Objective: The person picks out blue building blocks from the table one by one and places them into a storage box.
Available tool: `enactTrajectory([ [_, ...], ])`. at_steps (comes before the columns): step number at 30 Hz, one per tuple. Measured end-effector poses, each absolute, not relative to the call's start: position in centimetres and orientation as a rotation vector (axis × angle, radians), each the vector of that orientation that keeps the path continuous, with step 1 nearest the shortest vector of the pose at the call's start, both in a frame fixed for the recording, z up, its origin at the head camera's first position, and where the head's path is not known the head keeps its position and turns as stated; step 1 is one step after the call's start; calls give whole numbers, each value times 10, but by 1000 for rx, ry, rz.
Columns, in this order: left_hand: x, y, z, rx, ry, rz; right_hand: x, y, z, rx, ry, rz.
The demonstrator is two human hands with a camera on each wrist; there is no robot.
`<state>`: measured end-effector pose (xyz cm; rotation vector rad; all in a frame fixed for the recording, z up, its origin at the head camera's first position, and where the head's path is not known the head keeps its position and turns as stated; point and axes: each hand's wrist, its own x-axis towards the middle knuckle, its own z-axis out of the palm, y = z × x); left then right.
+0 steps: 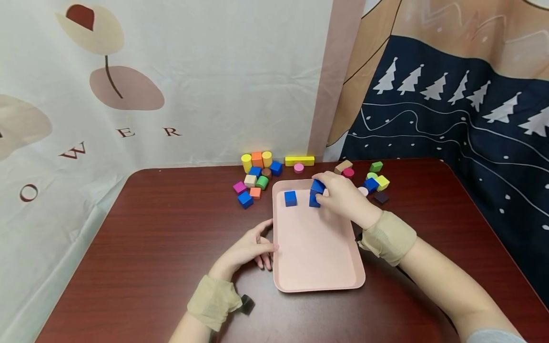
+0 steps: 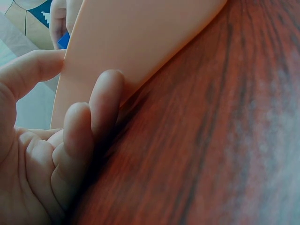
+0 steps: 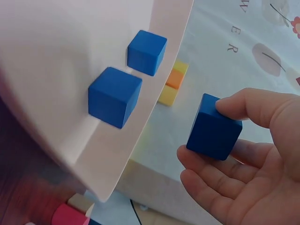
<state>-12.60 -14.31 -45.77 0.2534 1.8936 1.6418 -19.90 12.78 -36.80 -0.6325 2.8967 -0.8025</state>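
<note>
In the head view we see a dark red-brown table (image 1: 171, 228), with small blocks scattered across the upper middle of the frame. Left of the pink tray (image 1: 317, 267) sits a crowded cluster, among it a yellow cylinder (image 1: 246, 163), a green cylinder (image 1: 262, 182) and a magenta block (image 1: 239, 187). Above the tray lies a long yellow bar (image 1: 299, 161), with a pink disc (image 1: 298, 168) just below it. To the tray's upper right we find another group, including a yellow cube (image 1: 381, 183) and a dark block (image 1: 380, 197); the right hand (image 1: 345, 197) partly blocks our view of that side (it hides the tray's corner there, too). That hand's thumb and fingers are clamped on the held cube (image 1: 318, 186), which is over the upper right part of the tray. In the right wrist view we see it clear of the two cubes on the tray: plain blue, flat-faced, with slightly softened edges and a deeper shade on its front. The left cube (image 1: 290, 198) and the right cube (image 1: 314, 201) look just like it. At lower centre, the left hand (image 1: 248, 248) touches the tray's left edge, thumb and fingers apart.
</note>
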Motion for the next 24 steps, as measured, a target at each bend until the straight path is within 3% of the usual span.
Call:
enactTrajectory([
  [24, -125, -142, -454, 232, 1884, 1635, -186, 100, -377, -826, 2873, -755],
])
